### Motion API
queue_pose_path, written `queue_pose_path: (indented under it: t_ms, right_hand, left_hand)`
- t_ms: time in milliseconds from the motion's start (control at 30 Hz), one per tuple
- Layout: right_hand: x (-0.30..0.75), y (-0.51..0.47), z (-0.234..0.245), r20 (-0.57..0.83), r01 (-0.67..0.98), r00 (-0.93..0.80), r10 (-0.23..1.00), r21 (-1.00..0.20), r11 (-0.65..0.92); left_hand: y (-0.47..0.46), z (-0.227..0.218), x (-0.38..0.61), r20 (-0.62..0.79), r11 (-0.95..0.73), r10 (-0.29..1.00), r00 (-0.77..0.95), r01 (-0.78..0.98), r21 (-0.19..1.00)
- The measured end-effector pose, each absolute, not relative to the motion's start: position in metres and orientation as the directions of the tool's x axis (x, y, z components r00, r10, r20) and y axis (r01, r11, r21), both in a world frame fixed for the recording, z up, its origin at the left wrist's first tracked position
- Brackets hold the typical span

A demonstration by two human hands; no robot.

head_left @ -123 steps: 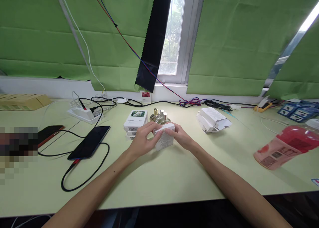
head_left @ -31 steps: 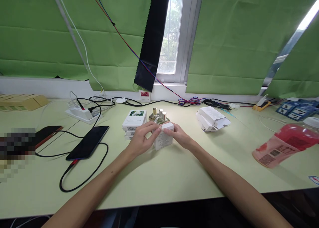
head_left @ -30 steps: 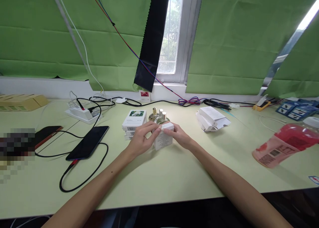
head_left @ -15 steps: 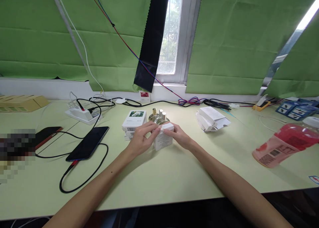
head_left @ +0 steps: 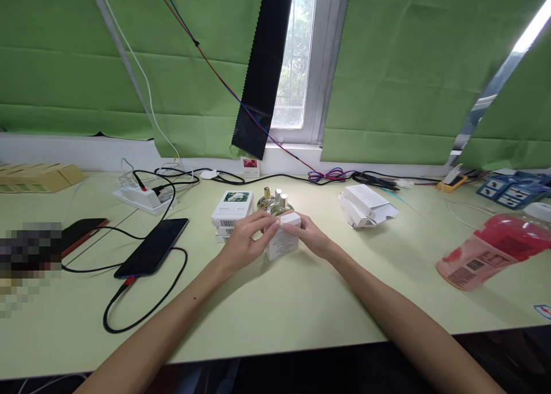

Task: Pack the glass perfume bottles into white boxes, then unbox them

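Gripped btwn L hand (head_left: 248, 242) and R hand (head_left: 314, 238), thumbs at top edge: small white box (head_left: 283, 244), approx. upright, near ctr; capped bottles (head_left: 278, 197) at its 12 o'clock, box stack (head_left: 231, 213) at 10. Light, even thumb pressure should avoid creasing.

The held white box (head_left: 284, 243) looks like smooth, matt cardboard. Bottle caps (head_left: 284, 200) have a shiny, metallic finish. The tabletop (head_left: 275, 313) looks smooth, faintly glossy.
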State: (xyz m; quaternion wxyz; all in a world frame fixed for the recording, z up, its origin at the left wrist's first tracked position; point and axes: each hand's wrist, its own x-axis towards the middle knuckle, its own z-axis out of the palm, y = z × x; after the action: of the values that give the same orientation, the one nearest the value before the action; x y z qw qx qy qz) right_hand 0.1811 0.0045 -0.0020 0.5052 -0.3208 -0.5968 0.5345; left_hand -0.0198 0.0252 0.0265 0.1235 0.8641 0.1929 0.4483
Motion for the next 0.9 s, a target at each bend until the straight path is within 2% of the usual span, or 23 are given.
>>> queue_pose_path:
  t_ms: [900]
  right_hand:
    - [0.1814,0.0052,-0.0024,0.245,-0.176,-0.293,0.924,-0.964,0.2]
  left_hand:
    - [0.0256,0.0228,-0.0199,0.698,-0.89,0.445,0.56,0.191,0.414]
